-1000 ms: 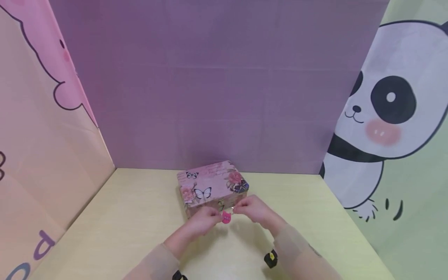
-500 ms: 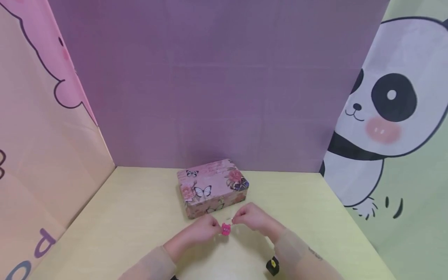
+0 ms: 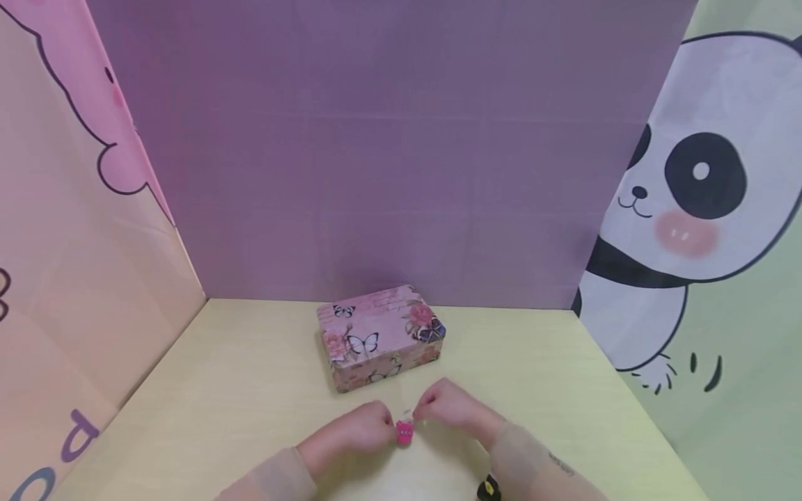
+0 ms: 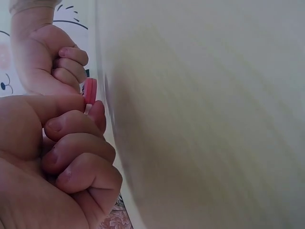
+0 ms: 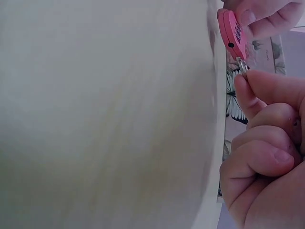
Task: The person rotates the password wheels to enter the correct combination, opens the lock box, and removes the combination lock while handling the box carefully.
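A small pink padlock (image 3: 404,433) with ear-like corners is held just above the table between both hands. My left hand (image 3: 368,426) pinches its pink body between thumb and forefinger, the other fingers curled into the palm. From the opposite side, my right hand (image 3: 447,402) pinches the thin metal shackle (image 5: 242,66) with thumb and fingertip. The right wrist view shows a black dot on the lock's edge and silvery markings on its face. In the left wrist view the lock appears edge-on, partly covered by the fingers.
Behind the hands a pink box (image 3: 382,327) with butterflies and roses stands on the pale wooden table (image 3: 250,376). A purple curtain (image 3: 401,153) closes off the back. Printed cloths hang at both sides, a panda (image 3: 708,174) on the right one.
Both hands have drawn back from the box toward the person, bringing the padlock along and lower in the view. The box front is now uncovered. The pinching grips look the same.
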The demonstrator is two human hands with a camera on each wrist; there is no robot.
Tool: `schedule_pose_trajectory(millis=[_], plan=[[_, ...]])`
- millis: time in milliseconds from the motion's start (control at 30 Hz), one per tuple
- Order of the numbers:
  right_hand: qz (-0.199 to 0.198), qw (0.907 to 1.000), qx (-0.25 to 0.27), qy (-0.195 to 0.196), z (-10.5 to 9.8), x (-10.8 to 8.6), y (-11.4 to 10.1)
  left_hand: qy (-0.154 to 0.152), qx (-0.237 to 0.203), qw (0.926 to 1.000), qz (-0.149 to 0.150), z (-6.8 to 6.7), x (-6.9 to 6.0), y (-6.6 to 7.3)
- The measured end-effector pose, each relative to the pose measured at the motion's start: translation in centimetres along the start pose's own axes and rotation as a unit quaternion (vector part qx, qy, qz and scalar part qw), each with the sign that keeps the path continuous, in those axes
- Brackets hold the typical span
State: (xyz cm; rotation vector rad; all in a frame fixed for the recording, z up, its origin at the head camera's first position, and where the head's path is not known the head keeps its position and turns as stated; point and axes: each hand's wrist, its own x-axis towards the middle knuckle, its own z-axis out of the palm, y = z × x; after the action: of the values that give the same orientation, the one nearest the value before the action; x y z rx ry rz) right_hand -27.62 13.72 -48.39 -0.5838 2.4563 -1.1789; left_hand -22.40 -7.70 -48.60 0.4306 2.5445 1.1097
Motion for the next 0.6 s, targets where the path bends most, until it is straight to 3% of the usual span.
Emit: schedule_pose_trajectory(millis=[133, 600], plan=[[0.003, 0.9999, -0.012, -0.004, 0.5, -0.1, 0.2, -0.011, 0.012, 0.9998, -0.010, 0.2, -0.2, 0.1], [-0.006, 0.9989, -0.047, 0.001, 1.3, -0.9, -0.8, -0.007, 0.072, 0.9973, -0.006, 0.1, -0.8, 1.3]])
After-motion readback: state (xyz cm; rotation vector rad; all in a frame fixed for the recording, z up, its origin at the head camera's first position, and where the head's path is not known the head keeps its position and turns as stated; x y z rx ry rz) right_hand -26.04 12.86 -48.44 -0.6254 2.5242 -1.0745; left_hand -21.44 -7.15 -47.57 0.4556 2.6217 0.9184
